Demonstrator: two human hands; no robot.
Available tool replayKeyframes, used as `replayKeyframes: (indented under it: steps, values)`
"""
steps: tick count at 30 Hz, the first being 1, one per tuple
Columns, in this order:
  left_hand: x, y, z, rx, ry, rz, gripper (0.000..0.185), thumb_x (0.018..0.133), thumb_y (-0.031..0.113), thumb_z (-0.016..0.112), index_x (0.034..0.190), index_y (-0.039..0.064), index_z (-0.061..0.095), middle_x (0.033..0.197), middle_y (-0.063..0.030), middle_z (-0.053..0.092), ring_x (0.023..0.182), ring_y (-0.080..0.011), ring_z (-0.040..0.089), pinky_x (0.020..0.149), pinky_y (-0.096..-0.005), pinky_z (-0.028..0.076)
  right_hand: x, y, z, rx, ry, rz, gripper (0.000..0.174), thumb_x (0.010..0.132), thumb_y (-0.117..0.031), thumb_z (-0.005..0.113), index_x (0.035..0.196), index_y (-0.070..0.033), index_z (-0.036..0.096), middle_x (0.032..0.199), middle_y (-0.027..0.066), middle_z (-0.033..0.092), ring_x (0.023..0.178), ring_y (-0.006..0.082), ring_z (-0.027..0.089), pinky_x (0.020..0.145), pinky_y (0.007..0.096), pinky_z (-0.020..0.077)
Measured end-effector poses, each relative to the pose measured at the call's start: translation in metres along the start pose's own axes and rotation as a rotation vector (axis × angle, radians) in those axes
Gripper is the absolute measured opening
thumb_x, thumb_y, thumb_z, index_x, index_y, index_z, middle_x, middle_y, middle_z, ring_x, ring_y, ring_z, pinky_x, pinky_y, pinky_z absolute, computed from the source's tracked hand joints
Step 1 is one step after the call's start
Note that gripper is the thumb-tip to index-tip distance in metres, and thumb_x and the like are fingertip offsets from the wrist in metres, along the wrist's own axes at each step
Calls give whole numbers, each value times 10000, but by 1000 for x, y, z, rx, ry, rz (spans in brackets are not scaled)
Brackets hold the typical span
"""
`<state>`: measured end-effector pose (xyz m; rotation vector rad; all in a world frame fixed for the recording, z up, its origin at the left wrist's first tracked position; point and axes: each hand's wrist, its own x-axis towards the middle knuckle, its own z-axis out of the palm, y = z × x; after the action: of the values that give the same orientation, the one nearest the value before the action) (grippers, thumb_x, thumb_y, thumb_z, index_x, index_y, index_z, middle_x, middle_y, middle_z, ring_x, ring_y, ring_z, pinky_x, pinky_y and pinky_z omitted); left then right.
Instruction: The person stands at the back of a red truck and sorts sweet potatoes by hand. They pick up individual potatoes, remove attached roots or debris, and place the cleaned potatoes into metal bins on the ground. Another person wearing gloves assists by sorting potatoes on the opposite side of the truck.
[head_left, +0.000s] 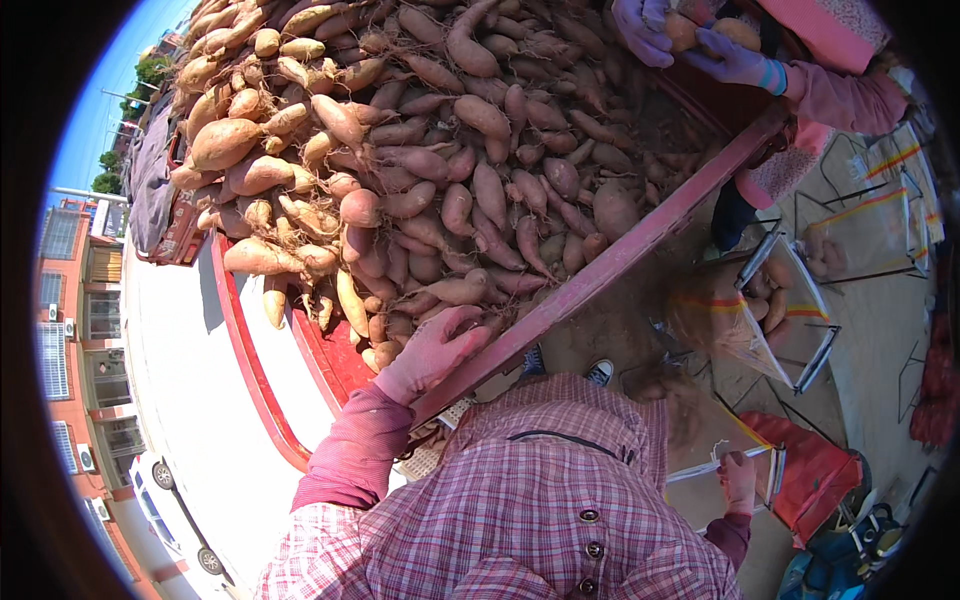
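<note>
A large heap of sweet potatoes (487, 150) lies on a red truck bed, behind its red metal side rail (592, 277). At the near edge of the heap, my gloved left hand (439, 349) rests by the rail, fingers curved beside the sweet potatoes; whether it grips one cannot be told. My gloved right hand (738, 480) is low on the right, at the rim of a clear plastic bag (701, 491) held on a metal frame; its fingers are partly hidden.
A co-worker's gloved hands (705, 56) hold sweet potatoes at the upper right. Framed clear bags (787, 307) with sweet potatoes stand on the ground to the right. A red bag (806, 465) lies near my right hand. A white car (169, 510) is at the lower left.
</note>
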<state>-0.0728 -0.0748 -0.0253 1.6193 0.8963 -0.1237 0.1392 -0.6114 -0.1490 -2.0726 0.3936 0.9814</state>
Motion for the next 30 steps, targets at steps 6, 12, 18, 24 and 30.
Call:
replayKeyframes:
  steps: [6, 12, 18, 24, 30]
  values:
    - [-9, -7, -20, -68, 21, -7, 415, 908, 197, 604, 1259, 2, 498, 855, -14, 588, 594, -66, 509, 500, -203, 388, -24, -232, 111, 27, 16, -784, 241, 911, -128, 584, 1104, 16, 600, 811, -7, 592, 674, 43, 494, 610, 188, 392]
    - [1, -36, -63, 10, 462, 151, 362, 895, 191, 617, 1201, 6, 563, 970, -85, 646, 866, -142, 590, 768, -261, 463, -70, -347, 248, 127, -497, -958, 289, 886, -107, 629, 1152, -1, 589, 859, -6, 612, 656, 45, 518, 585, 195, 420]
    - [35, -74, -108, -365, 939, 159, 284, 871, 213, 652, 1112, 66, 620, 717, 43, 541, 557, -36, 448, 476, -192, 335, -62, -346, 319, 14, -567, -915, 266, 877, -136, 633, 1101, 6, 609, 824, 22, 619, 631, 48, 541, 551, 211, 424]
    - [66, -83, -118, 301, 917, 5, 420, 824, 257, 676, 1172, 73, 529, 864, -77, 573, 663, -169, 543, 554, -320, 443, -68, -346, 327, -130, -425, -1031, 278, 866, -173, 637, 1087, -5, 623, 850, 67, 641, 625, 111, 569, 578, 249, 454]
    - [104, -63, -121, 886, 733, -156, 574, 722, 457, 698, 1096, 65, 510, 1105, -160, 508, 1000, -334, 589, 790, -429, 504, -56, -340, 331, -246, -320, -1132, 308, 842, -216, 659, 1069, -9, 638, 906, 105, 659, 718, 177, 597, 646, 289, 474]
